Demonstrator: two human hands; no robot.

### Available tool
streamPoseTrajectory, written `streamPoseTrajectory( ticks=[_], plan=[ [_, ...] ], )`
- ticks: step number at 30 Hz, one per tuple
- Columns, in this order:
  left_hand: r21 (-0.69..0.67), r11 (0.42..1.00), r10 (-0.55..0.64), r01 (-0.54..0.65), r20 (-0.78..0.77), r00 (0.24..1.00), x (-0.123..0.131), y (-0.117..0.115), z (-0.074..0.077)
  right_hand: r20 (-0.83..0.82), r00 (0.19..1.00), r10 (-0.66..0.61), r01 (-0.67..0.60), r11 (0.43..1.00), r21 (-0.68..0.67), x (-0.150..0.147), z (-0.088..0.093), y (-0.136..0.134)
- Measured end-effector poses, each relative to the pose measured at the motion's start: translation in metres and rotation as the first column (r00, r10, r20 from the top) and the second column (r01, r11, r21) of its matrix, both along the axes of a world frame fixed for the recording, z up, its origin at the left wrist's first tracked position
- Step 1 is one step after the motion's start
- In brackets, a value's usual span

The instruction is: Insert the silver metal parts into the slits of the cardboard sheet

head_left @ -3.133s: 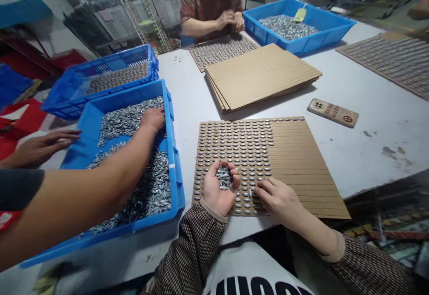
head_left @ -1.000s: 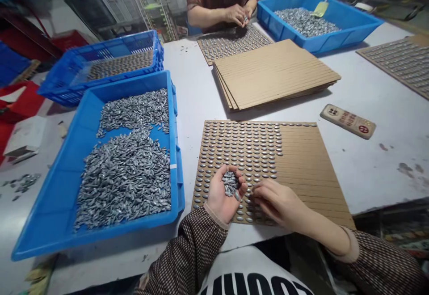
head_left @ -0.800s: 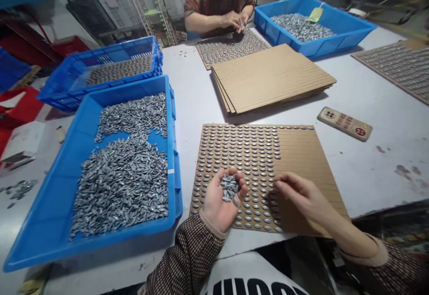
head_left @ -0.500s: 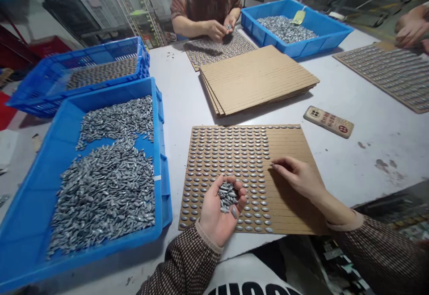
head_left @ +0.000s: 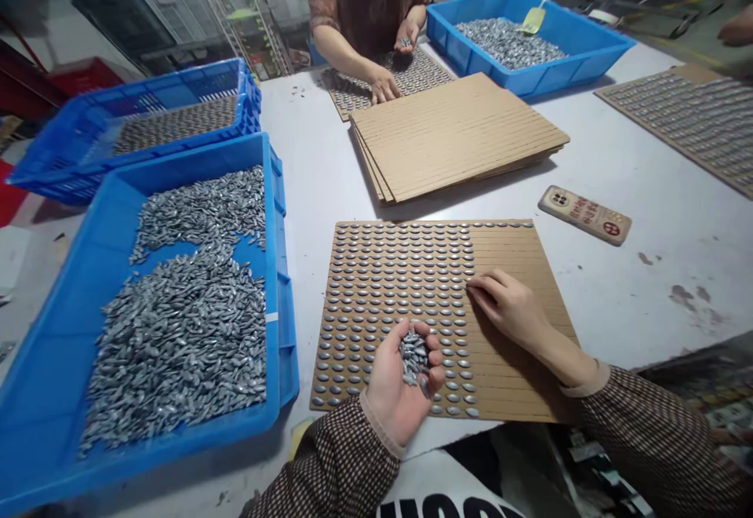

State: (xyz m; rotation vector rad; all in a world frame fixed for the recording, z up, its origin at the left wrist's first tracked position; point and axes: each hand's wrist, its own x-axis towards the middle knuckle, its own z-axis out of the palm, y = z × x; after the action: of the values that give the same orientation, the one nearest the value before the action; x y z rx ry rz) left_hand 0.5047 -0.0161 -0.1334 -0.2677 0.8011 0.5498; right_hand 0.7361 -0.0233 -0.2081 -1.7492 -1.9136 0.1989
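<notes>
My left hand (head_left: 405, 381) is cupped palm-up over the near part of a corrugated cardboard sheet (head_left: 518, 377), its fingers curled around a pile of small grey spindle-shaped metal pieces (head_left: 414, 353). Rows of the same pieces (head_left: 405, 267) lie in the sheet's grooves, covering its left part; one row along the far edge runs farther right. My right hand (head_left: 509, 306) rests low over the bare grooves, thumb and index finger pinched at the right end of a middle row. A piece at those fingertips is mostly hidden.
A blue tray (head_left: 271, 345) heaped with grey pieces stands at left, a blue basket (head_left: 250, 102) behind it. Beyond my sheet lie stacked cardboard sheets (head_left: 459, 137) and a printed rectangular object (head_left: 585, 216). A co-worker (head_left: 368, 8) works opposite, near another blue tray (head_left: 588, 63).
My right hand has moved slightly left and its fingertips have come down at the row's end. My left hand has shifted a little right. The co-worker's hand has reached down to their sheet.
</notes>
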Motion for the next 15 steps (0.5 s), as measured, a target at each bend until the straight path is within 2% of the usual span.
streamPoseTrajectory(
  ticks=[5, 10, 15],
  plan=[
    [0.029, 1.0, -0.003, 0.003, 0.002, 1.0, -0.0043, 0.0007, -0.0039, 0.088, 0.996, 0.02, -0.02, 1.0, 0.002, -0.0002, -0.0036, -0.0039],
    [0.012, 1.0, 0.019, -0.019, -0.009, 1.0, -0.0041, 0.0027, -0.0024, 0.083, 0.995, 0.058, -0.056, 0.998, -0.017, 0.0023, -0.0058, -0.0032],
    [0.028, 0.999, 0.019, -0.018, -0.033, 0.999, -0.0067, 0.0029, -0.0009, 0.105, 0.993, 0.055, -0.061, 0.997, 0.055, -0.0048, 0.0002, 0.0025]
  ],
)
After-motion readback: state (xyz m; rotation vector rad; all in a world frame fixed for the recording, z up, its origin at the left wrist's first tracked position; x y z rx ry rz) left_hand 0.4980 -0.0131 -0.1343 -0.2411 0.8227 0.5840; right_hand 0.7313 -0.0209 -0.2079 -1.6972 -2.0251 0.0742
